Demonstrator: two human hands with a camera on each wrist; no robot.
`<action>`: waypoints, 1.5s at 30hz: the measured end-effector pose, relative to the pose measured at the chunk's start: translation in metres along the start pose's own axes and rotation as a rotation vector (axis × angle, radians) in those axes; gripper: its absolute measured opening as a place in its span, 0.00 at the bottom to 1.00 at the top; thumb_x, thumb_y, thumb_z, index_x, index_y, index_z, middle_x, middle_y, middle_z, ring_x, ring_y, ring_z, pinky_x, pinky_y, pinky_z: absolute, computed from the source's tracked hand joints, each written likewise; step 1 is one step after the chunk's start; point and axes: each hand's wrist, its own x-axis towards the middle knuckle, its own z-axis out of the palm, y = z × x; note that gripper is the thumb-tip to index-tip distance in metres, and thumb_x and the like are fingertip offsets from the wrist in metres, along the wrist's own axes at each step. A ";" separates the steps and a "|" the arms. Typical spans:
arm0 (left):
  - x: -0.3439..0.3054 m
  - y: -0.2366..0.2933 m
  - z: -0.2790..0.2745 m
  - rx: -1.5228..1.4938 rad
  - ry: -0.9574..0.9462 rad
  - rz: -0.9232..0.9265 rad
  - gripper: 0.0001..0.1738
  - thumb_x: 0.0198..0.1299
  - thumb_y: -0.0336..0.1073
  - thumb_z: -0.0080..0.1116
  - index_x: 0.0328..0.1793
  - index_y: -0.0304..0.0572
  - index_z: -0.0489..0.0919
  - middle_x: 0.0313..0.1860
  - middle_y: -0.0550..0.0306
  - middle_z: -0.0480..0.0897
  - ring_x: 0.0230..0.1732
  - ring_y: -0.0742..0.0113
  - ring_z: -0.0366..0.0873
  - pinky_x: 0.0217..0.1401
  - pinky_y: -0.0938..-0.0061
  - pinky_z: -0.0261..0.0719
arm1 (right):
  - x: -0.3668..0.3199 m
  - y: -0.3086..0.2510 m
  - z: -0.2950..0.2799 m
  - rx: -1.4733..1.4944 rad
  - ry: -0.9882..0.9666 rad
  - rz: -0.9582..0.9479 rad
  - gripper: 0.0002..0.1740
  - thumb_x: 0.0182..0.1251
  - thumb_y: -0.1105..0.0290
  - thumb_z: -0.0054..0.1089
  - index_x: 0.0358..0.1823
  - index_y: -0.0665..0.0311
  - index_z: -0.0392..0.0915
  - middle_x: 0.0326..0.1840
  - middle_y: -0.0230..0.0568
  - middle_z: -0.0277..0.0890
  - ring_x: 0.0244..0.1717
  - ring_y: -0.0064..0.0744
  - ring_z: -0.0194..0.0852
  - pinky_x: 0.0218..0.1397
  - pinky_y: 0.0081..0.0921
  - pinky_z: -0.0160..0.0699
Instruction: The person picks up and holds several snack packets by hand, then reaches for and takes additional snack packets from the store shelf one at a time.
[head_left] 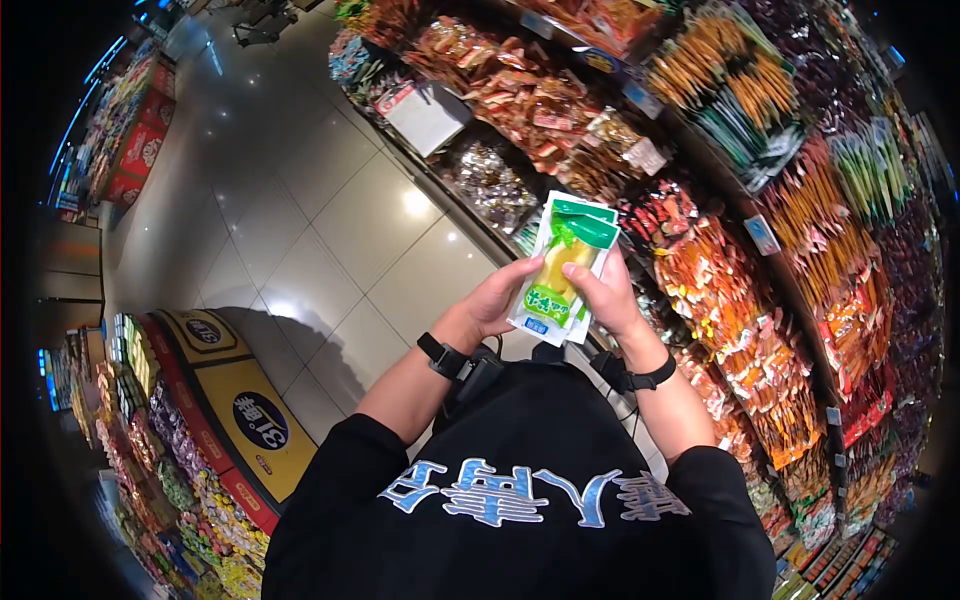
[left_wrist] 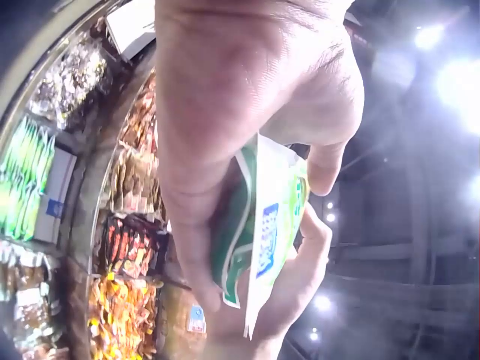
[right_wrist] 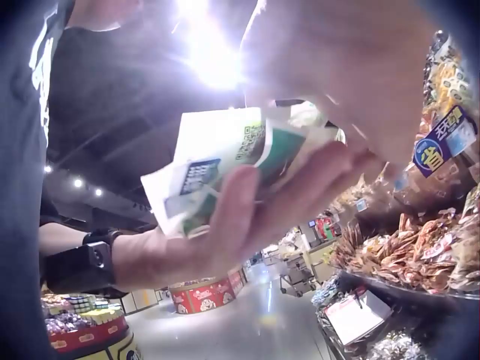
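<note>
Two green-and-white food packets (head_left: 560, 262), overlapping one over the other, are held up in front of the chest. A yellowish food picture and green lettering show on the upper one. My left hand (head_left: 500, 296) grips their left side, with its fingers behind them. From the other side my right hand (head_left: 612, 296) holds them, its thumb lying across the printed front. The left wrist view shows the packets (left_wrist: 274, 225) edge-on between both hands. In the right wrist view, the blurred right hand (right_wrist: 345, 67) is above the packets (right_wrist: 217, 165), and the left hand (right_wrist: 202, 251) supports them from below.
Sloping shelves on the right carry heaps of wrapped snacks (head_left: 720, 310) and hanging price tags (head_left: 762, 235). A white box (head_left: 425, 115) stands at the shelf's edge. To the left, a yellow-and-red display stand (head_left: 235, 390) borders the tiled floor (head_left: 300, 210).
</note>
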 end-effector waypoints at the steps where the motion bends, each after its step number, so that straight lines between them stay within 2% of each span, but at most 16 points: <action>1: -0.018 0.009 -0.010 0.056 0.033 0.007 0.38 0.69 0.57 0.52 0.75 0.39 0.61 0.66 0.47 0.75 0.62 0.54 0.78 0.65 0.59 0.78 | 0.007 0.004 0.012 -0.205 -0.046 -0.030 0.29 0.65 0.67 0.61 0.65 0.68 0.64 0.60 0.41 0.71 0.59 0.30 0.70 0.65 0.29 0.68; 2: -0.035 0.018 -0.018 0.046 0.032 0.026 0.34 0.68 0.48 0.56 0.74 0.39 0.62 0.64 0.48 0.76 0.61 0.56 0.79 0.65 0.61 0.78 | 0.014 0.010 0.026 -0.448 -0.049 -0.148 0.28 0.65 0.66 0.61 0.64 0.69 0.65 0.58 0.49 0.73 0.58 0.42 0.73 0.65 0.35 0.68; 5: -0.076 0.037 -0.044 0.156 0.145 0.122 0.33 0.67 0.41 0.60 0.73 0.39 0.62 0.63 0.50 0.76 0.61 0.59 0.79 0.64 0.62 0.79 | 0.026 0.025 0.076 -0.453 -0.086 -0.111 0.29 0.65 0.63 0.63 0.63 0.69 0.67 0.58 0.52 0.73 0.59 0.45 0.73 0.65 0.36 0.68; 6: -0.088 0.041 -0.052 0.218 0.202 0.176 0.31 0.65 0.36 0.62 0.71 0.39 0.64 0.62 0.53 0.77 0.59 0.63 0.79 0.63 0.65 0.79 | 0.026 0.038 0.091 -0.349 -0.115 -0.016 0.27 0.67 0.62 0.63 0.62 0.69 0.68 0.57 0.47 0.75 0.57 0.38 0.75 0.64 0.33 0.70; 10: -0.121 0.052 -0.077 0.552 0.400 0.314 0.29 0.66 0.35 0.61 0.71 0.39 0.65 0.60 0.56 0.78 0.59 0.69 0.76 0.63 0.70 0.75 | 0.025 0.067 0.141 0.223 -0.139 0.395 0.20 0.73 0.67 0.57 0.61 0.69 0.70 0.56 0.37 0.77 0.54 0.20 0.74 0.60 0.23 0.73; 13: -0.135 0.055 -0.087 0.603 0.549 0.336 0.26 0.68 0.37 0.59 0.69 0.37 0.67 0.59 0.55 0.78 0.58 0.69 0.77 0.61 0.72 0.75 | 0.026 0.078 0.160 0.358 -0.111 0.461 0.18 0.73 0.68 0.57 0.59 0.70 0.72 0.53 0.37 0.78 0.52 0.21 0.75 0.59 0.25 0.74; 16: -0.144 0.051 -0.112 0.434 0.582 0.261 0.24 0.71 0.35 0.55 0.70 0.37 0.66 0.59 0.55 0.77 0.58 0.69 0.76 0.61 0.73 0.74 | 0.024 0.086 0.170 0.455 -0.046 0.531 0.16 0.73 0.68 0.57 0.57 0.69 0.73 0.52 0.37 0.79 0.51 0.23 0.77 0.58 0.24 0.75; 18: -0.148 0.045 -0.123 0.559 0.572 0.305 0.24 0.72 0.34 0.53 0.70 0.37 0.66 0.60 0.55 0.77 0.58 0.69 0.76 0.61 0.73 0.74 | 0.022 0.094 0.169 0.533 -0.016 0.573 0.16 0.73 0.69 0.57 0.57 0.69 0.73 0.54 0.38 0.79 0.53 0.26 0.78 0.60 0.26 0.75; 20: -0.146 0.037 -0.134 0.683 0.545 0.358 0.23 0.72 0.33 0.51 0.71 0.37 0.65 0.60 0.54 0.77 0.58 0.69 0.76 0.61 0.73 0.74 | 0.019 0.107 0.169 0.567 -0.009 0.584 0.16 0.73 0.69 0.57 0.58 0.69 0.73 0.54 0.38 0.79 0.54 0.26 0.78 0.61 0.27 0.75; 25: -0.139 0.020 -0.154 0.623 0.618 0.246 0.24 0.71 0.29 0.50 0.71 0.35 0.63 0.57 0.53 0.77 0.56 0.69 0.75 0.61 0.73 0.73 | 0.015 0.129 0.142 0.493 0.121 0.546 0.17 0.72 0.72 0.56 0.59 0.68 0.72 0.55 0.38 0.79 0.55 0.27 0.77 0.63 0.27 0.74; 29: -0.134 0.005 -0.167 0.508 0.668 0.098 0.25 0.72 0.30 0.48 0.74 0.38 0.60 0.53 0.54 0.78 0.46 0.69 0.80 0.49 0.73 0.80 | 0.005 0.217 0.045 -0.060 0.243 0.569 0.18 0.68 0.71 0.61 0.58 0.64 0.72 0.52 0.40 0.81 0.52 0.32 0.80 0.57 0.30 0.78; 31: -0.132 -0.003 -0.170 0.512 0.706 0.063 0.26 0.73 0.30 0.48 0.74 0.39 0.59 0.52 0.54 0.78 0.43 0.69 0.81 0.46 0.73 0.82 | -0.001 0.277 -0.024 -0.619 0.283 0.517 0.19 0.66 0.70 0.63 0.57 0.64 0.72 0.49 0.48 0.81 0.51 0.45 0.81 0.56 0.36 0.78; 33: -0.132 -0.015 -0.179 0.448 0.739 0.025 0.25 0.73 0.30 0.47 0.74 0.39 0.59 0.51 0.54 0.79 0.42 0.68 0.81 0.46 0.73 0.82 | 0.022 0.260 -0.053 -1.069 0.287 0.617 0.19 0.65 0.69 0.61 0.56 0.64 0.71 0.49 0.55 0.79 0.52 0.56 0.78 0.56 0.44 0.76; 37: -0.129 -0.027 -0.186 0.412 0.846 -0.043 0.24 0.73 0.30 0.47 0.74 0.40 0.60 0.52 0.53 0.79 0.43 0.68 0.82 0.47 0.73 0.82 | 0.044 0.325 -0.145 -1.568 0.320 0.288 0.16 0.70 0.70 0.48 0.56 0.62 0.72 0.51 0.56 0.79 0.50 0.56 0.79 0.53 0.46 0.78; 41: -0.113 -0.038 -0.190 0.351 0.920 -0.102 0.24 0.74 0.31 0.47 0.74 0.39 0.60 0.53 0.52 0.79 0.45 0.66 0.83 0.49 0.72 0.82 | 0.050 0.381 -0.183 -1.607 0.088 0.825 0.17 0.69 0.72 0.44 0.57 0.63 0.71 0.57 0.51 0.77 0.57 0.52 0.77 0.58 0.43 0.77; 45: -0.089 -0.042 -0.186 0.349 0.890 -0.133 0.24 0.74 0.32 0.48 0.73 0.38 0.60 0.55 0.50 0.79 0.47 0.64 0.83 0.52 0.70 0.82 | 0.027 0.397 -0.186 -1.628 0.123 0.817 0.20 0.66 0.64 0.50 0.56 0.67 0.70 0.54 0.55 0.75 0.56 0.52 0.75 0.60 0.43 0.73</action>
